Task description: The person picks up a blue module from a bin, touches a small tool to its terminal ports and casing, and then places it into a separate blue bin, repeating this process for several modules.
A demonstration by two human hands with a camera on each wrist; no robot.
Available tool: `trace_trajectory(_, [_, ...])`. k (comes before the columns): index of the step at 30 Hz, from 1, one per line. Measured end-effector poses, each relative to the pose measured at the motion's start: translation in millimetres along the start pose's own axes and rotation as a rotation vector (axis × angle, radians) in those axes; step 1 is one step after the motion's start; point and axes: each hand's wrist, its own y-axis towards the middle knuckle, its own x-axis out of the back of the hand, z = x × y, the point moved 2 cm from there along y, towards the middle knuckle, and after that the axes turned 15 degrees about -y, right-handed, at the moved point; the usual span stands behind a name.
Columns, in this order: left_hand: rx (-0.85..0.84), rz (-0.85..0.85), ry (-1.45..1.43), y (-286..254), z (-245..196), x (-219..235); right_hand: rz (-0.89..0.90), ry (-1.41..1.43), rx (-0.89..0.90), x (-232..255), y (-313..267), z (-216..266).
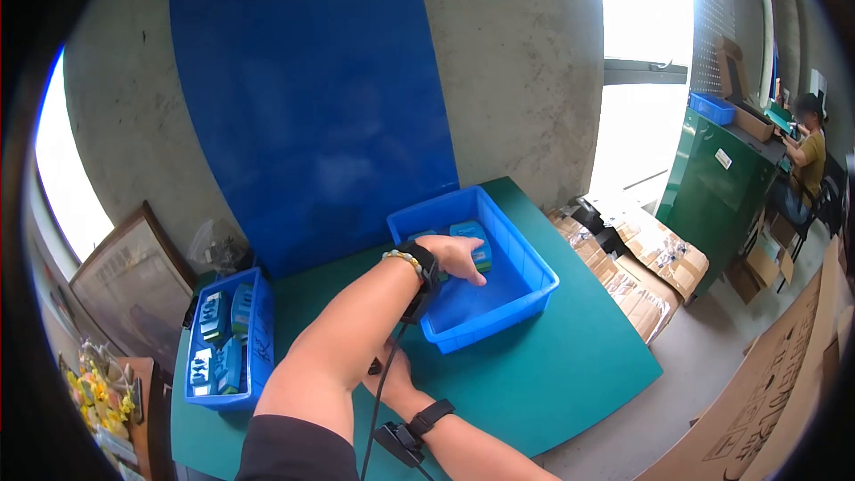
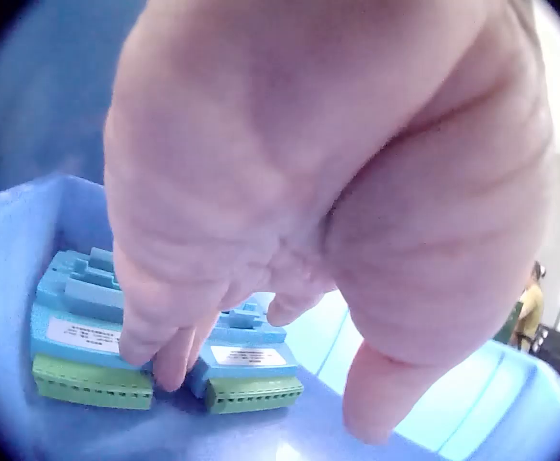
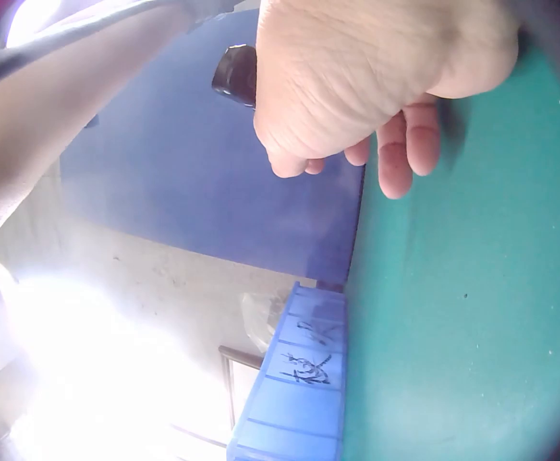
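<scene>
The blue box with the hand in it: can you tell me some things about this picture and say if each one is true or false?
1. The left hand reaches into the blue box. True.
2. That box holds red balls. False: it holds light blue parts with green strips along one edge.
3. The right hand holds a part. False: it holds nothing and hovers over the green mat.
4. A second blue box with more parts sits on the left side of the mat. True.
5. The left fingers touch a part in the box. True.
</scene>
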Motion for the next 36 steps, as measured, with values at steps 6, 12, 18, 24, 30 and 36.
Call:
trace_trajectory(6, [0.047, 0.267, -0.146, -5.0, 11.5, -3.9, 0.053, 0.025, -0.061, 16.3, 3.6, 14.6])
trace_trajectory(12, [0.071, 0.045, 0.136, -7.1, -5.2, -7.0, 0.029, 0.449, -0.182, -5.8, -6.6, -6.7])
trace_trajectory(18, [-0.165, -0.239, 0.006, -48.1, 20.3, 24.2, -0.131, -0.01, 0.113, 26.3, 10.0, 21.7])
trace_trajectory(24, [0.067, -0.764, -0.095, -162.9, 177.6, 69.3, -0.073, 0.034, -0.028, 35.7, 11.4, 31.6])
trace_trajectory(30, [0.373, -1.062, -0.332, -268.7, 350.7, 26.4, -0.134, 0.057, 0.066, 34.3, 11.2, 31.3])
trace_trajectory(36, [0.675, -0.896, -0.52, -273.9, 311.4, -3.5, -0.113, 0.044, -0.047, 38.2, 7.3, 25.7])
